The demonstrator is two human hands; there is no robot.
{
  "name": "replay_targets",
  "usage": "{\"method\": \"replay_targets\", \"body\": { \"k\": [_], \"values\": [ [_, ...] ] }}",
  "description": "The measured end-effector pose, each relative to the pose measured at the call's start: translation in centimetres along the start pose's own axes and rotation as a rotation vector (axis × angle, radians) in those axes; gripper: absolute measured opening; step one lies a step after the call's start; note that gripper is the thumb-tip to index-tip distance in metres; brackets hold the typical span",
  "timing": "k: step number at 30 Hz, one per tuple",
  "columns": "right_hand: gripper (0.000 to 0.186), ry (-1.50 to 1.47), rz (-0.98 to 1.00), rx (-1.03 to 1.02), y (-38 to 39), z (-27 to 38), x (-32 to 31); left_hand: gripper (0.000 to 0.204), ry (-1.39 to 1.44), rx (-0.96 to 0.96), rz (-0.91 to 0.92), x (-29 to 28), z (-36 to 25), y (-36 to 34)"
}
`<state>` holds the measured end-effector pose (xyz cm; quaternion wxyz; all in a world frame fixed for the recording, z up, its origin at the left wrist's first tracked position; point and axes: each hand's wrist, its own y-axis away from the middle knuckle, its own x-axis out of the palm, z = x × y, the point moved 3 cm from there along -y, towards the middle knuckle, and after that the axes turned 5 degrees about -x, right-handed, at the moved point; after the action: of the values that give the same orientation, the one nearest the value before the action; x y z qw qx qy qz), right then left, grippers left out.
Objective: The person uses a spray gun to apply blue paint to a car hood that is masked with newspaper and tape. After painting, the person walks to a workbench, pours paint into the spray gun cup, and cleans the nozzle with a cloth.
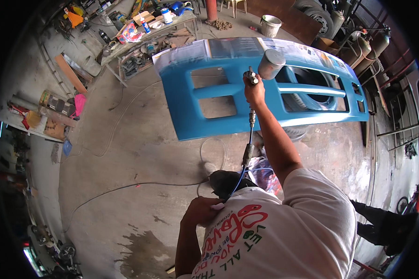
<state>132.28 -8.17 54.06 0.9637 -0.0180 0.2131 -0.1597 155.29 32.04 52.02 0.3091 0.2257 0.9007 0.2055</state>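
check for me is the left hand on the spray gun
No: the spray gun is held by the right hand in front of the blue bumper, while the left hand grips the blue hose near the waist.

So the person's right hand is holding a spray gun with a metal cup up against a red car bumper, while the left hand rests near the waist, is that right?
Not quite: the bumper is blue, not red, as the head view shows. The rest holds: the right hand grips the spray gun with its metal cup in front of the bumper, and the left hand rests near the waist.
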Motion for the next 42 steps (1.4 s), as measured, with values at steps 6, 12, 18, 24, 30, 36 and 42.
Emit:
{"method": "replay_targets", "body": {
  "k": [6,12,18,24,30,36,42],
  "values": [
    [0.039,-0.048,0.049,-0.116,1.5,2.1,13.4,0.036,-0.042,-0.224,0.123,-10.2,8.9,-0.6],
    [0.048,0.09,0.227,-0.028,6.8,10.8,26.1,0.03,0.135,-0.426,0.149,-18.4,13.6,1.5],
    [0.05,0.073,0.351,0.008,11.8,15.0,33.9,0.024,0.051,-0.368,0.289,-23.4,23.7,1.2],
    [0.045,0.245,-0.068,0.077,15.5,13.7,29.2,0.024,-0.093,-0.133,0.308,-30.0,35.0,1.6],
    [0.048,0.347,-0.327,0.026,23.1,13.0,27.0,0.029,-0.19,0.07,0.47,-35.7,37.0,1.1],
    [0.039,0.15,-0.01,0.185,31.4,15.8,31.6,0.025,-0.443,0.158,0.65,-38.3,38.8,0.9],
    [0.038,0.081,-0.232,0.01,31.8,11.1,26.7,0.032,-0.443,0.272,0.624,-38.2,39.0,0.0]
  ]
}}
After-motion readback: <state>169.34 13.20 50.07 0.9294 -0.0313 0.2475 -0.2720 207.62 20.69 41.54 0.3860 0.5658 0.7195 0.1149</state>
